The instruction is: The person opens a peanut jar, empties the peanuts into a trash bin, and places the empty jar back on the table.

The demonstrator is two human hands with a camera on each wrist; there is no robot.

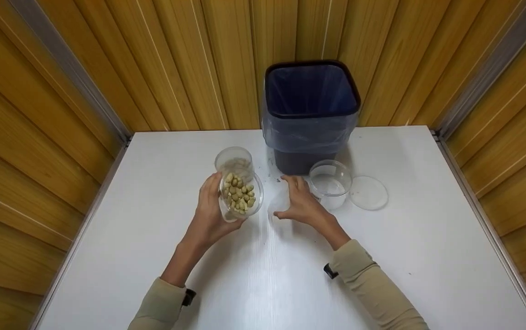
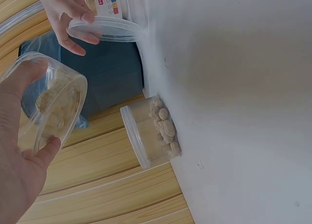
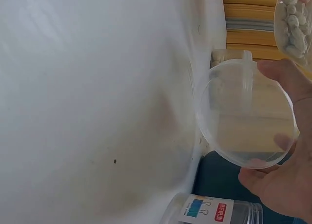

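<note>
My left hand (image 1: pixel 211 211) grips an uncapped clear tub (image 2: pixel 73 95) of pale nuts (image 1: pixel 239 195), raised off the table and tilted. Between thumb and fingers, my right hand (image 1: pixel 305 201) holds a round translucent lid (image 3: pixel 246 114) by its edge, tipped on its side near the table. Behind the tub in my left hand stands a lidded clear jar (image 2: pixel 146 132) with more nuts inside. To the right of my right hand is an open clear jar (image 1: pixel 330 178) bearing a printed label (image 3: pixel 206 209).
A bin (image 1: pixel 306 162) with a bag liner stands at the table's back edge. Another round clear lid (image 1: pixel 369 193) lies flat beside the labelled jar. Wooden panels (image 1: pixel 233 68) enclose the white table (image 1: pixel 263 293) behind and at both sides.
</note>
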